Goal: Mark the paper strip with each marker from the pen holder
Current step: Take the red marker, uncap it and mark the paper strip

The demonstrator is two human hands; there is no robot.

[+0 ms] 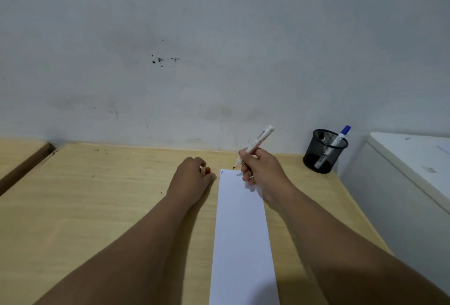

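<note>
Your right hand (261, 170) has its fingers curled tight around an uncapped white marker (255, 146). The barrel slants up and away toward the wall, and the dark tip points down at the bench just past the far end of the paper strip (241, 231); whether the tip touches the wood cannot be told. The heel of this hand rests over the strip's far right corner.

Your left hand (192, 178) lies knuckles-up on the bench just left of the strip's far end. Its fingers are closed loosely around a small red cap (207, 171), which peeks out between thumb and forefinger.

The strip is long, white and narrow. It runs from the near edge of the bench toward the wall, right of the bench's middle. A short blue mark (221, 172) sits at its far left corner.

The black mesh pen holder (323, 151) stands at the far right corner of the bench (97, 207), close to the wall and well apart from both hands. One blue-capped marker (339, 139) leans in it, cap up, tilted to the right. Something dark shows at the holder's left rim, too small to make out.
</note>
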